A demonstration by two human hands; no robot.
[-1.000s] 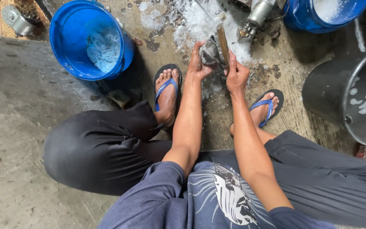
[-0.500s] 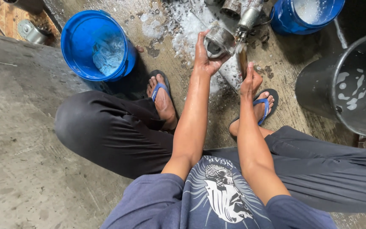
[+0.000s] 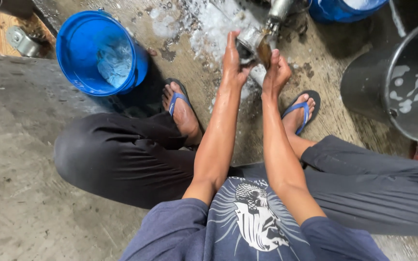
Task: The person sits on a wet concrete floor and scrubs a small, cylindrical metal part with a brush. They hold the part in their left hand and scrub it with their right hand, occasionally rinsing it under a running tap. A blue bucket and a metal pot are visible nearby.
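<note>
A rough outdoor or back-room washing area, worked at floor level; the bare, stained concrete floor [image 3: 20, 193] is wet and flecked with white soap foam [image 3: 218, 24]; a round blue plastic bucket [image 3: 97, 53] holding water stands on it; a large dark grey metal drum [image 3: 402, 82], suds-spotted, sits nearby; the squatting person wears blue rubber flip-flops [image 3: 177, 101].

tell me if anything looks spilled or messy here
Yes: white soapy foam is spread over the wet concrete floor around the metal part that the left hand and right hand grip.
</note>
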